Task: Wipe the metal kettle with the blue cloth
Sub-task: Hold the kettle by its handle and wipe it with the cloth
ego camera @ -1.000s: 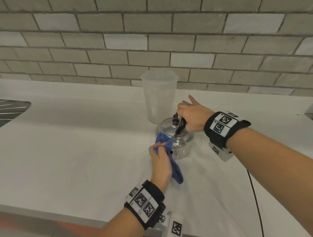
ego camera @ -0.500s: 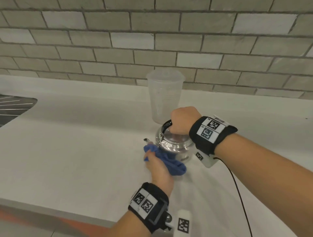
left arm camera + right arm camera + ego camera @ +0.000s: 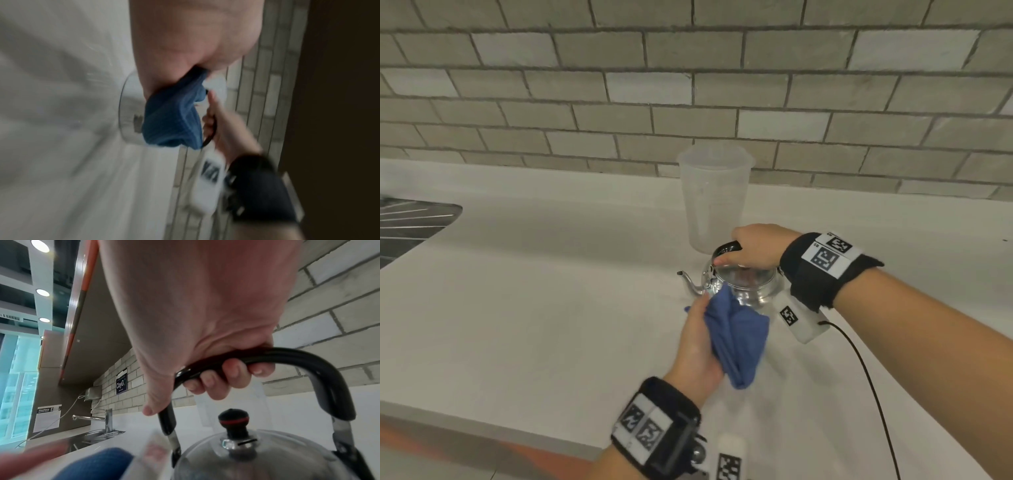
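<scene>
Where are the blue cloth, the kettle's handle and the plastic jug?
blue cloth (image 3: 736, 329): head view, middle fold.
kettle's handle (image 3: 308, 359): right wrist view, top bend.
plastic jug (image 3: 714, 198): head view, front wall.

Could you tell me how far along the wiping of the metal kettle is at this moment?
Set up: the right hand grips the kettle's black handle. In hand: the left hand presses the blue cloth against the metal kettle near its spout. Left: lid and far side look untouched, though cleanliness cannot be judged.

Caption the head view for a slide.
Right hand grips the metal kettle's handle while left hand holds blue cloth against its side.
</scene>
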A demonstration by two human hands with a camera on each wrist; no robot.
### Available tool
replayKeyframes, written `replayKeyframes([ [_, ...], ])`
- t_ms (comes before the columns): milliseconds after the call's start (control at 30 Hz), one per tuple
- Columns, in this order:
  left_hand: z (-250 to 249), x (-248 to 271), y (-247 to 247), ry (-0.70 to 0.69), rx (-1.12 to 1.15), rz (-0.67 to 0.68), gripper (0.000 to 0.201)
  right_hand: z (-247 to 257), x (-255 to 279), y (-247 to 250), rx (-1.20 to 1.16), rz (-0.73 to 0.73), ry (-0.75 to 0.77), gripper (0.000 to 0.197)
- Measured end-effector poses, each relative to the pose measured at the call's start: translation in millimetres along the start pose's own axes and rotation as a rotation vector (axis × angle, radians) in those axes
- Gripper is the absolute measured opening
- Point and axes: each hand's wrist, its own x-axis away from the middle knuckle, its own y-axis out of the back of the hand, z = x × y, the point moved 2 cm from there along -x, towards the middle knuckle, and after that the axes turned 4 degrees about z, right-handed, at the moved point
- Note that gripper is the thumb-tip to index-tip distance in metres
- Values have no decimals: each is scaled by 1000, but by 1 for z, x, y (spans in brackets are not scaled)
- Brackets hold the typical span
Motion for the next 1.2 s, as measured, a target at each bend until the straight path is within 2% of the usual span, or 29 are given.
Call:
replayKeyframes([
  [33, -10, 9, 8, -15, 16, 51, 45, -1, 2, 0, -13, -12, 11, 48],
  [100, -33, 29, 20, -40, -119, 80, 41, -4, 6, 0, -24, -51, 32, 44],
  [300, -104, 66, 63, -256, -629, -175, 19, -10, 10, -8, 56, -128, 108, 35],
  [400, -134, 45, 78, -263, -944, -347, 15, -12, 8, -6, 71, -135, 125, 37],
  [467, -147, 26, 79, -243, -1047, -356, 14, -13, 6, -6, 75, -136, 132, 40],
  [533, -160, 5, 80, -212, -996, -307, 25, -14, 4, -8, 73, -143, 132, 41],
  [633, -182, -17, 78, -214, -725, -201, 38, -15, 3, -10, 77, -173, 127, 42],
  [733, -190, -41, 93, -102, -644, -191, 60, -16, 3, -13, 87, -186, 119, 39],
  [767, -188, -51, 102, -60, -700, -218, 77, -16, 2, -14, 88, -192, 121, 39],
  [833, -183, -68, 117, 6, -1043, -299, 119, -17, 2, -15, 92, -207, 128, 39],
  [867, -181, -74, 121, 31, -1245, -298, 121, -17, 1, -16, 96, -211, 131, 39],
  [933, -181, -88, 126, -13, -1499, -307, 96, -18, 1, -17, 98, -215, 133, 40],
  [1100, -208, -105, 138, -324, -1506, -346, 23, -18, 2, -17, 96, -221, 143, 41],
  [1167, -214, -105, 147, -372, -1524, -412, 7, -17, 3, -17, 99, -227, 141, 42],
  [1200, -215, -105, 153, -388, -1521, -457, 8, -17, 3, -16, 100, -231, 140, 43],
])
